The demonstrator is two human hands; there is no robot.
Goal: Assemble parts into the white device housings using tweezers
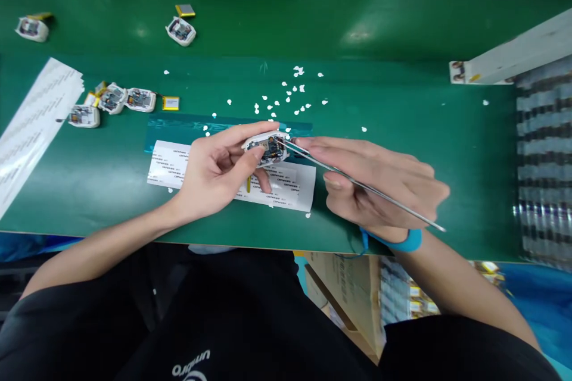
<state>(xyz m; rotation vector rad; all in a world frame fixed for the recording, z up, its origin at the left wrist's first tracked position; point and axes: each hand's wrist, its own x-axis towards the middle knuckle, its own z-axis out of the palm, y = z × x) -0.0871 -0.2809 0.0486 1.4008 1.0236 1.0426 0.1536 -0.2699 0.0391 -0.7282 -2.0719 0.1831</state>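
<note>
The left hand (214, 169) pinches a small white open-cased device (267, 147) between thumb and fingers, above a printed label sheet (295, 187). The right hand (379, 184) closes around metal tweezers (357, 184), whose tips reach into the device's exposed circuitry. What the tips touch is too small to tell. Beyond the grip, white scraps (290, 95) dot the green table (402, 131); similar devices (114, 101) lie far left.

Counts on the green surface (402, 131)

Six small open casings: one held (267, 147), five lying loose (111, 98). One pair of tweezers (357, 184), two printed label sheets (286, 187), many white scraps (290, 95).
</note>
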